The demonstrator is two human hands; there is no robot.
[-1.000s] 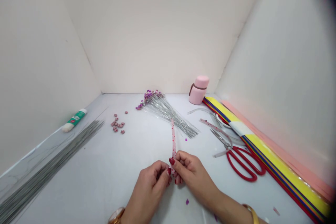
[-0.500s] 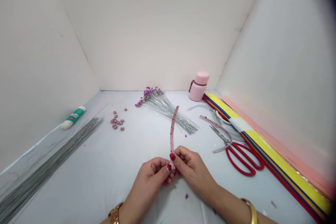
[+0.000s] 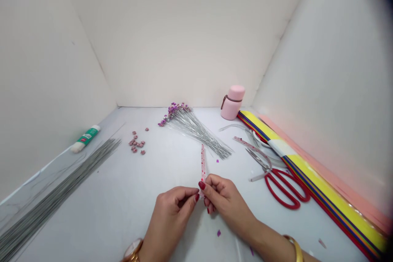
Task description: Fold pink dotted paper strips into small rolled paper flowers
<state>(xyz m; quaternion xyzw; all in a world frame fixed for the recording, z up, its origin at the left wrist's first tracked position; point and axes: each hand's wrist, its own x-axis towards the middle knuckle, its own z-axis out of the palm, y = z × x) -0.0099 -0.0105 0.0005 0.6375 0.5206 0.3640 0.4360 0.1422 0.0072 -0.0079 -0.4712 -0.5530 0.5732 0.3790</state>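
Note:
A narrow pink paper strip (image 3: pixel 202 163) with red dots runs away from me over the white table (image 3: pixel 123 196). My right hand (image 3: pixel 222 200) pinches its near end between thumb and fingers. My left hand (image 3: pixel 173 208) is closed right beside it, thumb and fingertips meeting at that same end. The folded end of the strip is hidden between my fingers. A bundle of silver wires tipped with small purple paper shapes (image 3: pixel 193 125) lies just beyond the strip.
Red-handled scissors (image 3: pixel 278 182) and loose paper strips (image 3: pixel 248 143) lie to the right, beside a stack of coloured paper (image 3: pixel 322 188) along the right wall. A pink bottle (image 3: pixel 232 102) stands at the back. Small pink folded pieces (image 3: pixel 137 142), a glue stick (image 3: pixel 85 138) and plain wires (image 3: pixel 52 200) lie left.
The strip's free end, curled up and rightward half a second ago, now lies straight and lower. My hands have shifted slightly at its near end.

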